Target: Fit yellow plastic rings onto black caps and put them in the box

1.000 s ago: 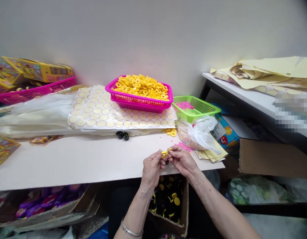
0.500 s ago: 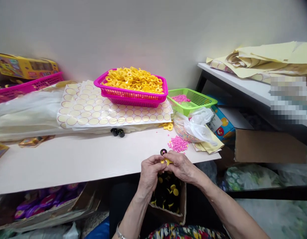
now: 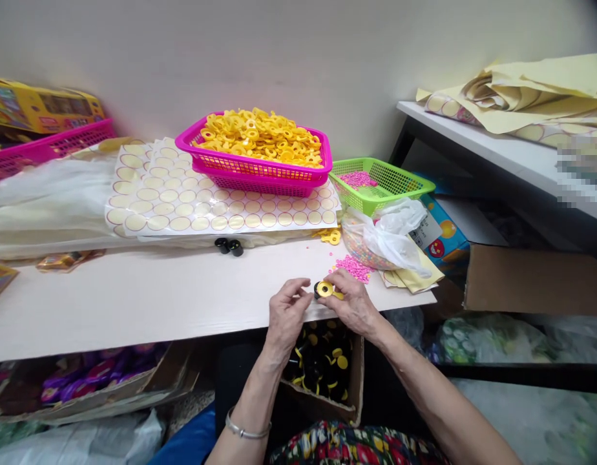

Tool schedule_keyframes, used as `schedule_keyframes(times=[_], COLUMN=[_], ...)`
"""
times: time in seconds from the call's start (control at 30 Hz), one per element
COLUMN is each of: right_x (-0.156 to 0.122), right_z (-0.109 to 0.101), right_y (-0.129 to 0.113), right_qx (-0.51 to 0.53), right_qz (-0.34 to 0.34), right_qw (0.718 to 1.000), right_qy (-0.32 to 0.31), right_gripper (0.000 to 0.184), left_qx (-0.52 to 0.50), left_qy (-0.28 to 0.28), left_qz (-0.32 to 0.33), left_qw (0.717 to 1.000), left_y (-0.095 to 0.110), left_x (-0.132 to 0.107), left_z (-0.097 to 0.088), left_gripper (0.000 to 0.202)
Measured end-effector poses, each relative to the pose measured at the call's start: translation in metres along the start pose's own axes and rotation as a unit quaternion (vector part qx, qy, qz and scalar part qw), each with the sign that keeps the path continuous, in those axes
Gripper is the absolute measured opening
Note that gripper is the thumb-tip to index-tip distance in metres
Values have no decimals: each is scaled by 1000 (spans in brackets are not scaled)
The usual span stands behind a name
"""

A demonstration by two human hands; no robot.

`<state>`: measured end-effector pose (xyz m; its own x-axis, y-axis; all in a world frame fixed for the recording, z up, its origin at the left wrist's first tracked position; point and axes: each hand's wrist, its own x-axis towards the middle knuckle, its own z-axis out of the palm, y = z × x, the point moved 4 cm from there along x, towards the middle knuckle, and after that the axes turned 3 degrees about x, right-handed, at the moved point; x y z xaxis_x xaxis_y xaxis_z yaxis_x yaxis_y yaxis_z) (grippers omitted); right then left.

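My right hand (image 3: 355, 305) pinches a yellow plastic ring with a tab (image 3: 324, 289) between thumb and fingers. Against its left side sits a small round black cup (image 3: 316, 292); whether the two are joined I cannot tell. Just to the left, my left hand (image 3: 289, 310) has its thumb and forefinger apart, the tips close to the black cup, with nothing visible between them. Below both hands, a cardboard box (image 3: 357, 381) on the lap holds many black and yellow pieces (image 3: 322, 361). Pink beads (image 3: 354, 268) lie in a loose pile beyond the right hand.
Two black cups (image 3: 229, 246) stand on the white table (image 3: 157, 297). Behind are a pink basket (image 3: 260, 169) heaped with yellow rings, a green basket (image 3: 400, 183) with pink beads, and a plastic bag (image 3: 400, 223) of coloured beads. Circle-printed sheets (image 3: 167, 210) lie under the pink basket.
My left hand has parted from the pieces. My right hand now holds the yellow ring turned face-up beside the black cup. The camera view has shifted slightly.
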<state>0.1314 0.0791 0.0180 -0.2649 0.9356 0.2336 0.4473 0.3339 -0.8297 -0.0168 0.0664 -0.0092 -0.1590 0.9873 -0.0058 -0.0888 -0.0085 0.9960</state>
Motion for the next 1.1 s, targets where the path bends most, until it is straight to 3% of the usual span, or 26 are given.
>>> schedule_keyframes(times=[0.1,0.2,0.27,0.33,0.4,0.5,0.63,0.73,0.9,1.1], right_x=[-5,-15,-23,-29,-34,-37,-35,-27,-8,3], right_z=[0,3,6,7,8,13,13,11,10,18], right_y=[-5,-5,-3,-3,-7,-13,-14,-10,11,23], right_qx=[85,175,189,155,92,-34,-145,-121,-95,-124], right_qz=[20,76,104,83,12,-86,-110,-101,-46,-17], right_qw=[994,974,971,983,996,995,982,987,994,992], right_qy=[-65,-124,-101,-44,-13,-26,-42,-21,38,23], right_gripper=[13,17,19,20,24,34,24,19,15,12], left_qx=[38,62,64,36,-19,-105,-146,-129,-40,31], left_qy=[-91,-128,-140,-144,-126,-92,-120,-107,18,26], left_qz=[85,88,57,10,-45,-139,-219,-211,-123,-87], left_qw=[991,986,986,989,991,980,957,963,991,995], left_y=[14,16,11,3,-4,-14,-18,-16,-13,-24], left_x=[-6,-11,-14,-18,-21,-21,-18,-12,7,22], left_z=[6,7,10,13,15,17,18,17,6,8], left_gripper=[16,13,18,21,24,30,35,34,29,19])
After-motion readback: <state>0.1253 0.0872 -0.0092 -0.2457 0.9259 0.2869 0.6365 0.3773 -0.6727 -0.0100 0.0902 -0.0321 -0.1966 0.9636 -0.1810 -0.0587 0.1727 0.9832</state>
